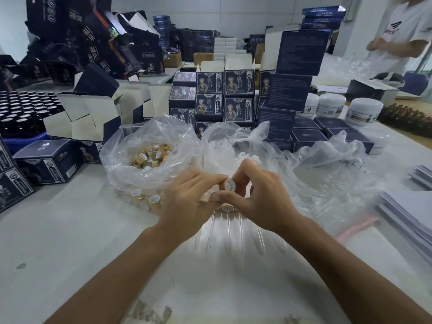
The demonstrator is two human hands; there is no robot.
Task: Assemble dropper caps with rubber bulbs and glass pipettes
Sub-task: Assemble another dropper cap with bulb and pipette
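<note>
Off to the left of the left hand, the dark boxes sit pushed to the edge of the surface, probably so the middle stays free for working. Just beyond that hand's knuckles slumps a clear bag of caps, its mouth open towards the person, likely so a fresh cap can be reached without a stretch. The left hand lies with its fingers nearly straight, fingertips pressing towards the cap that sits between both hands; it seems to steady the piece, not to grip it. The right hand curls round that same cap, thumb below and fingers arched over the top, open white end turned towards the camera, which suits pushing a bulb or tube in. Whether a bulb is already seated I cannot tell. Under both palms lie several glass tubes side by side, more caps at their far ends, kept near for the next fit. Beyond the right hand spreads another crumpled bag.
</note>
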